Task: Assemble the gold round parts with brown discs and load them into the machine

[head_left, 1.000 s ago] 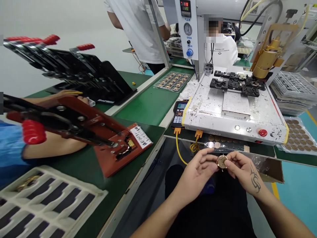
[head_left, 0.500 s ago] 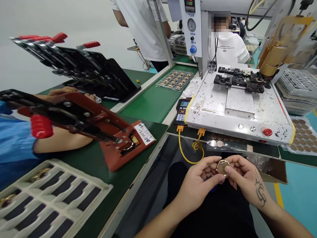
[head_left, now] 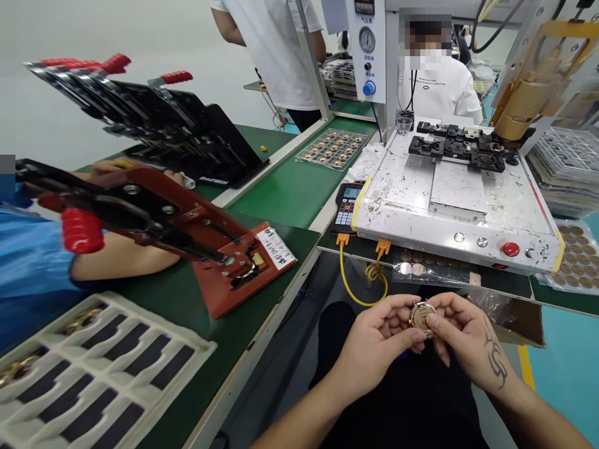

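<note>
Pinching the gold watch case [head_left: 422, 317] between fingers of my left hand [head_left: 381, 349] and right hand [head_left: 465, 340], low centre of frame; inspection step, I judge; next needs a steady turn without smudging.

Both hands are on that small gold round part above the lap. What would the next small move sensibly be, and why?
Probably a slight turn of the gold round part between the fingertips. Left hand and right hand both pinch its rim, face up toward the camera, apart from the white machine bed.
</note>
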The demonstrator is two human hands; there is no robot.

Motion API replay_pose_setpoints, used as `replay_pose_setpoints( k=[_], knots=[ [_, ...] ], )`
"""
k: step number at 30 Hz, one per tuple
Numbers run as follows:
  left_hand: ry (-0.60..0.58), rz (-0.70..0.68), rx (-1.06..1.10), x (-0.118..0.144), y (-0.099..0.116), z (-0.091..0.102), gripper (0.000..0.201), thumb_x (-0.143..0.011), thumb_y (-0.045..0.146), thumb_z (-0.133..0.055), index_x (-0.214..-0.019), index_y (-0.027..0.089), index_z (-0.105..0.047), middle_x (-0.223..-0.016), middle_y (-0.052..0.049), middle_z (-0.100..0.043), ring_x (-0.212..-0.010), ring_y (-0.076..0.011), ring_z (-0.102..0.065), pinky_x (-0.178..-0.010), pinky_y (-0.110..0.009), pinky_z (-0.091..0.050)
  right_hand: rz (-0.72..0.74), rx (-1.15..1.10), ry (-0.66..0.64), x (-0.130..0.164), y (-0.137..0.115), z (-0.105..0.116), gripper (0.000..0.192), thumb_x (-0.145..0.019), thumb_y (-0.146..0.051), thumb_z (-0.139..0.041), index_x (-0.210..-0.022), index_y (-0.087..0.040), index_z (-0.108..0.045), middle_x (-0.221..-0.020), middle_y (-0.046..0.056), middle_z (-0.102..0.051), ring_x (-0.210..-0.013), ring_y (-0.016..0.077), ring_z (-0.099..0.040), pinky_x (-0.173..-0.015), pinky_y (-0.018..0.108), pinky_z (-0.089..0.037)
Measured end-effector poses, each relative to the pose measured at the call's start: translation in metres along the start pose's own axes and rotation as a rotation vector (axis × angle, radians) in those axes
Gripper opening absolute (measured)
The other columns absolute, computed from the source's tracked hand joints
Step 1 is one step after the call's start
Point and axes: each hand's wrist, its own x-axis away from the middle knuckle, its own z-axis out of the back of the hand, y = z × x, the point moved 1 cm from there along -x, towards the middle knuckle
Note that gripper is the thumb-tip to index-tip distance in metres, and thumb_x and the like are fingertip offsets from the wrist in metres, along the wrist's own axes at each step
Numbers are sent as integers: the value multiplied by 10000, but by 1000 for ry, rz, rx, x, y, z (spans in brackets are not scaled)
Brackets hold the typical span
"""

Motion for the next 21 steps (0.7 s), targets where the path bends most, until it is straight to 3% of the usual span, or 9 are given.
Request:
replay_pose_setpoints(
  k=[11, 17, 21],
  knots=[
    [-14, 36, 50, 1, 2, 3, 394, -790, 185, -906, -1150, 153, -751, -800, -15, -764, -652, -152, -734, -645, -275, -619, -35, -90, -57, 0, 2, -2, 301, -956, -453, -799, -1035, -183, -693, -762, 1, -712, -466, 72, -588, -401, 156, -475],
    [-21, 35, 5, 2, -5, 4, 420, -798, 212, -908, -1183, 167, -744, -828, -21, -756, -688, -155, -731, -691, -287, -614, -53, -65, -36, -3, 2, -5, 359, -929, -498, -811, -1038, -173, -705, -759, 20, -710, -472, 91, -586, -404, 186, -483],
    [15, -118, -157, -8, 13, 30, 548, -783, 282, -926, -1280, 206, -709, -1006, -63, -766, -860, -190, -748, -777, -301, -609, -15, -35, 64, -5, 6, 2, 430, -876, -548, -843, -1030, -163, -726, -764, 26, -694, -457, 88, -547, -388, 201, -465]
  ],
)
